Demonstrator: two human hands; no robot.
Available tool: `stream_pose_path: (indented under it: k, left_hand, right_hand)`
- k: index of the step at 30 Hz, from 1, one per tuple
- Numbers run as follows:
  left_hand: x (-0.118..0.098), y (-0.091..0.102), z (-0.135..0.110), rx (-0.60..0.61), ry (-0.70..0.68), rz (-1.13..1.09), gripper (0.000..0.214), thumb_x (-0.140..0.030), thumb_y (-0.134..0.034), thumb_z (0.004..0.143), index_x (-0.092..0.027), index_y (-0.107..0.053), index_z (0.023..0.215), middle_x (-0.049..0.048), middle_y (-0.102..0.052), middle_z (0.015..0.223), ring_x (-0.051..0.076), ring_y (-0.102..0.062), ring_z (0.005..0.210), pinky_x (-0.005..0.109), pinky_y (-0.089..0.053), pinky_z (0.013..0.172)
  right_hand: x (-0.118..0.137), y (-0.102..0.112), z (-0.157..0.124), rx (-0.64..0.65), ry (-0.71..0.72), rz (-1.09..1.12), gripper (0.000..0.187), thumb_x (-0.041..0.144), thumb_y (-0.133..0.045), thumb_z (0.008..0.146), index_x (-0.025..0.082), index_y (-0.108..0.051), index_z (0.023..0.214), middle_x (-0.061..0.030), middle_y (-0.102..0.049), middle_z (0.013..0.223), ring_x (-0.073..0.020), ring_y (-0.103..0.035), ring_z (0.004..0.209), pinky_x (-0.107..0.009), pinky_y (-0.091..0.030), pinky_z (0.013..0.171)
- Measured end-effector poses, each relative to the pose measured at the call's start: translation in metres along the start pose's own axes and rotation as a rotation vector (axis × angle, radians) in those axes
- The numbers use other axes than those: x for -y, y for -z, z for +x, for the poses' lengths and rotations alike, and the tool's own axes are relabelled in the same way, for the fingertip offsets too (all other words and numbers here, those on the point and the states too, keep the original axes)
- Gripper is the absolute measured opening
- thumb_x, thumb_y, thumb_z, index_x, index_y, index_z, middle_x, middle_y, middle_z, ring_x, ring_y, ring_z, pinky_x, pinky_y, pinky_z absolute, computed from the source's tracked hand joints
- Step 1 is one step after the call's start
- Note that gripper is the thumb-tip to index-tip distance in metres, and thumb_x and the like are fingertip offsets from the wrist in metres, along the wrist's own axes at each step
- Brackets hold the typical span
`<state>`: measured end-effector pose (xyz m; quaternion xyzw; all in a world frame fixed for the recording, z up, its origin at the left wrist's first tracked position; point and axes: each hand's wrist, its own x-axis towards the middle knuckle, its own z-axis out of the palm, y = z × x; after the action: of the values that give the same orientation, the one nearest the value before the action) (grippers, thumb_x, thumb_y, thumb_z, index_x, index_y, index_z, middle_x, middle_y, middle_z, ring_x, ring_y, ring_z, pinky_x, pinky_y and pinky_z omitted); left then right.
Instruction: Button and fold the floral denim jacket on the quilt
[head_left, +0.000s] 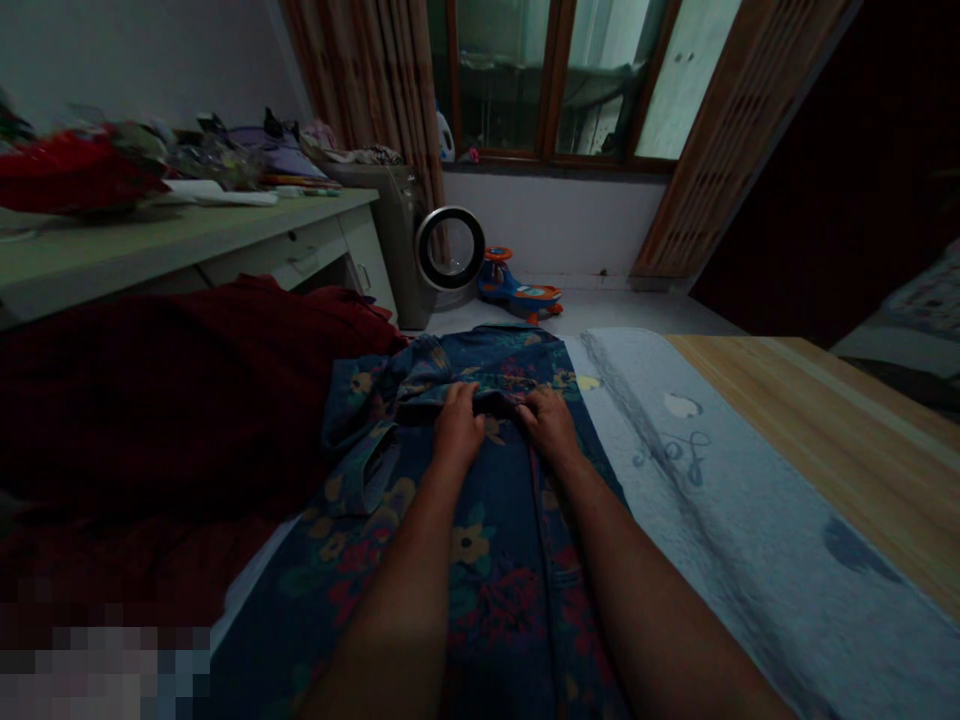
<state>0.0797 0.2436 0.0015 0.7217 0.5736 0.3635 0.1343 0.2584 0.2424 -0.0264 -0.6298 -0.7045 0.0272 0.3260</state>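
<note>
A dark blue denim garment with a flower print (480, 600) lies spread out before me, its near part flat and its far part bunched and folded. My left hand (458, 425) grips the cloth at a raised fold near the far end. Just right of it, my right hand (551, 420) pinches the same fold, thumb pointing inward. A short gap separates the hands, with the fold's dark opening between them. Left of my left hand, a cuff-like end (371, 475) of the garment stands partly open. Both forearms cover some of the cloth.
Dark red cloth (165, 420) is heaped at left. On the right lie a pale mat (675, 500) and a wood-grain surface (840, 430). Beyond stand a cluttered desk (300, 240), a washing machine with its round door open (450, 250) and a blue-orange ride-on toy (521, 290).
</note>
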Motion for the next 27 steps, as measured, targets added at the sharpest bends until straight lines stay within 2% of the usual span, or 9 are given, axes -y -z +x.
stream_pose_path:
  k: [3, 7, 11, 14, 17, 22, 25, 27]
  left_hand:
    - [0.003, -0.004, 0.0, 0.044, -0.009, -0.001, 0.057, -0.004, -0.06, 0.074, -0.02, -0.055, 0.128, 0.0115, -0.055, 0.129, 0.026, -0.059, 0.115, 0.039, -0.046, 0.102]
    - [0.006, -0.005, 0.003, 0.065, -0.016, 0.009, 0.036, -0.006, -0.054, 0.08, -0.018, -0.065, 0.111, 0.012, -0.063, 0.114, 0.027, -0.061, 0.109, 0.04, -0.047, 0.099]
    - [0.003, -0.002, 0.006, -0.014, -0.034, -0.058, 0.027, -0.007, -0.047, 0.084, -0.018, -0.069, 0.095, 0.0097, -0.066, 0.105, 0.024, -0.062, 0.105, 0.037, -0.047, 0.098]
    - [-0.001, 0.0, 0.006, -0.089, -0.054, -0.122, 0.027, -0.009, -0.045, 0.086, -0.018, -0.069, 0.095, 0.0099, -0.065, 0.106, 0.023, -0.062, 0.104, 0.036, -0.047, 0.098]
    - [-0.002, 0.001, 0.006, -0.113, -0.059, -0.131, 0.028, -0.01, -0.044, 0.086, -0.018, -0.069, 0.096, 0.0099, -0.065, 0.107, 0.022, -0.061, 0.104, 0.035, -0.047, 0.099]
    - [-0.002, 0.004, 0.003, -0.011, 0.032, 0.071, 0.026, -0.014, -0.047, 0.085, -0.019, -0.071, 0.095, 0.0096, -0.068, 0.105, 0.024, -0.064, 0.099, 0.035, -0.05, 0.092]
    - [-0.007, 0.008, 0.0, 0.05, 0.095, 0.224, 0.032, -0.012, -0.048, 0.082, -0.021, -0.071, 0.103, 0.0081, -0.07, 0.107, 0.024, -0.066, 0.096, 0.033, -0.051, 0.087]
    - [-0.012, 0.011, -0.002, 0.058, 0.117, 0.292, 0.036, -0.011, -0.048, 0.082, -0.022, -0.07, 0.107, 0.007, -0.07, 0.11, 0.023, -0.067, 0.095, 0.032, -0.051, 0.085]
  right_hand:
    - [0.002, 0.0, -0.001, 0.007, 0.015, -0.017, 0.012, 0.027, -0.06, 0.087, 0.021, -0.069, 0.093, -0.0082, -0.061, 0.098, -0.0233, -0.052, 0.095, -0.035, -0.041, 0.088]
    - [0.004, 0.0, -0.003, 0.051, 0.031, -0.055, 0.025, 0.029, -0.068, 0.079, 0.022, -0.068, 0.103, -0.0092, -0.059, 0.105, -0.0252, -0.051, 0.098, -0.037, -0.042, 0.087]
    - [0.004, -0.002, -0.003, 0.055, 0.01, -0.06, 0.023, 0.021, -0.064, 0.078, 0.022, -0.067, 0.101, -0.008, -0.058, 0.103, -0.0245, -0.051, 0.097, -0.036, -0.042, 0.087]
    - [0.003, -0.002, -0.002, 0.02, -0.004, -0.049, 0.017, 0.017, -0.058, 0.08, 0.021, -0.065, 0.095, -0.0084, -0.06, 0.101, -0.0245, -0.051, 0.096, -0.036, -0.041, 0.087]
    - [0.003, 0.0, 0.0, 0.001, -0.023, -0.06, 0.014, 0.015, -0.054, 0.08, 0.02, -0.062, 0.091, -0.0092, -0.06, 0.099, -0.0255, -0.051, 0.095, -0.037, -0.041, 0.087]
    - [0.006, 0.005, -0.001, -0.015, -0.032, -0.067, 0.012, 0.016, -0.053, 0.081, 0.02, -0.061, 0.088, -0.0086, -0.061, 0.097, -0.0252, -0.05, 0.093, -0.037, -0.04, 0.086]
    - [0.008, 0.006, -0.001, 0.033, -0.054, -0.085, 0.012, 0.021, -0.055, 0.083, 0.02, -0.063, 0.091, -0.0087, -0.061, 0.099, -0.0246, -0.05, 0.095, -0.035, -0.039, 0.087]
    - [0.01, 0.006, -0.002, 0.081, -0.073, -0.099, 0.018, 0.026, -0.057, 0.083, 0.02, -0.065, 0.098, -0.0093, -0.06, 0.105, -0.0248, -0.049, 0.1, -0.035, -0.039, 0.09]
